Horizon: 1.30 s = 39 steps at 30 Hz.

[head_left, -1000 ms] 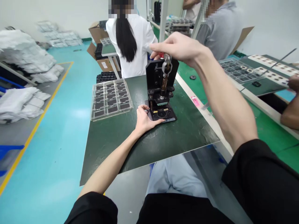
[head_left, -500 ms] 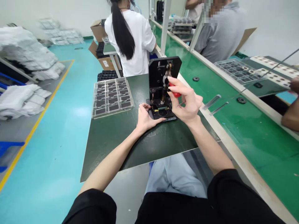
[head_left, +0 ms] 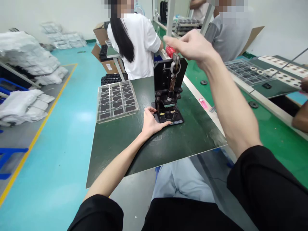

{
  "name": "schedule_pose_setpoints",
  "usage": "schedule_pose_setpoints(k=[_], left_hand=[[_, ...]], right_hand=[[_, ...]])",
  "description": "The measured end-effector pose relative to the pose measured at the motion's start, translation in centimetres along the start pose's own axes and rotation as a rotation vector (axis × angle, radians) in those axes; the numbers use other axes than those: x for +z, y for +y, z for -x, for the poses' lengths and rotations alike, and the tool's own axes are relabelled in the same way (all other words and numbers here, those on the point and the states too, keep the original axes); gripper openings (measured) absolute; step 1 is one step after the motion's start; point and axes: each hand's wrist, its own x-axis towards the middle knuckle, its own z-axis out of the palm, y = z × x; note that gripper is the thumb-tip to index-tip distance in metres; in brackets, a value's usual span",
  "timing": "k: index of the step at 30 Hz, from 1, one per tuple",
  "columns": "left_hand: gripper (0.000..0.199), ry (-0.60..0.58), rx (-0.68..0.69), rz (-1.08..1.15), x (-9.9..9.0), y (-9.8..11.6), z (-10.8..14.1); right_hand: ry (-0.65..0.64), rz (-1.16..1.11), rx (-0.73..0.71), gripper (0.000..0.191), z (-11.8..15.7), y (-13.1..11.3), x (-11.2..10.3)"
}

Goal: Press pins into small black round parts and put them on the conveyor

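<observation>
A black hand-lever press (head_left: 158,77) stands upright on the dark green table mat (head_left: 144,154). Its red handle (head_left: 170,51) points up, above the back plate. My right hand (head_left: 196,46) is closed over that handle, fingers curled at its top. Down at the base, my left hand (head_left: 151,124) grips the left corner, thumb along the front edge and fingers round the side. A small dark part with a ring shape (head_left: 168,116) lies in the base under the raised press head (head_left: 169,102); its kind is unclear.
To the left is a clear compartment tray (head_left: 117,112) of dark flat pieces. A green conveyor (head_left: 240,128) with a pale rail runs along the right, carrying black round parts (head_left: 204,82). A pink item (head_left: 203,103) lies by the rail. Co-workers (head_left: 141,38) are ahead and right.
My right hand has moved up with the red handle, from beside the press to above it. The press head sits lower, nearer the base. My left hand has stayed at the base.
</observation>
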Motion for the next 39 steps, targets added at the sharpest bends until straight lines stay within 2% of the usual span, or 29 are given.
schedule_pose_setpoints(k=[2,4,5,6,8,10,13,16,18,20,22,25,27,29,31,33,36,39], left_hand=[[0.092,0.004,0.006,-0.005,0.0,0.0,0.0],[0.091,0.001,0.022,-0.017,-0.1,0.0,0.1],[0.089,-0.003,0.035,-0.026,-0.2,0.0,0.1],[0.088,-0.007,0.050,-0.037,-0.3,0.0,0.1],[0.085,-0.015,0.085,-0.062,-0.4,-0.3,0.2],[0.082,-0.018,0.117,-0.086,-0.4,-0.5,0.3],[0.078,-0.012,0.149,-0.110,-0.4,-1.0,0.3],[0.077,-0.010,0.165,-0.119,-0.5,-1.2,0.2],[0.076,-0.016,0.170,-0.125,-0.7,-1.2,0.1],[0.076,-0.028,0.171,-0.135,-1.0,-1.2,0.0],[0.076,-0.044,0.174,-0.152,-1.3,-1.2,-0.1],[0.076,-0.046,0.189,-0.186,-1.6,-1.3,-0.2],[0.076,-0.040,0.198,-0.207,-1.7,-1.3,-0.2],[0.074,-0.037,0.207,-0.221,-1.7,-1.4,-0.2],[0.070,-0.033,0.222,-0.228,-1.8,-1.4,-0.2],[0.068,-0.028,0.235,-0.234,-1.8,-1.4,-0.2],[0.069,-0.037,0.248,-0.250,-1.9,-1.4,-0.2],[0.068,-0.061,0.259,-0.282,-2.0,-1.5,-0.2]], right_hand=[[0.175,0.003,0.080,0.049,3.5,1.3,0.1],[0.408,0.014,0.081,0.046,9.0,1.9,0.5],[0.392,0.039,0.107,0.048,12.0,2.0,1.1],[0.326,0.076,0.143,0.049,14.9,2.0,1.8],[0.099,0.181,0.233,0.047,19.6,1.5,3.9],[-0.099,0.314,0.305,0.048,22.1,0.7,6.1],[-0.296,0.493,0.360,0.060,22.0,-0.7,8.0],[-0.397,0.550,0.371,0.059,20.1,-1.3,7.8],[-0.418,0.498,0.374,0.052,19.6,-1.3,6.8],[-0.356,0.391,0.369,0.044,20.3,-1.1,5.2],[-0.178,0.284,0.355,0.039,22.5,-1.0,3.0],[0.172,0.240,0.349,0.033,27.9,-0.8,-1.1],[0.349,0.326,0.360,0.032,31.6,0.2,-4.1],[0.431,0.483,0.383,0.034,34.5,2.1,-7.1],[0.397,0.612,0.416,0.041,36.0,5.0,-10.0],[0.299,0.682,0.464,0.047,35.8,8.5,-12.3],[0.121,0.755,0.573,0.048,32.6,14.0,-13.9],[-0.033,0.824,0.644,0.048,27.8,19.1,-13.4]])
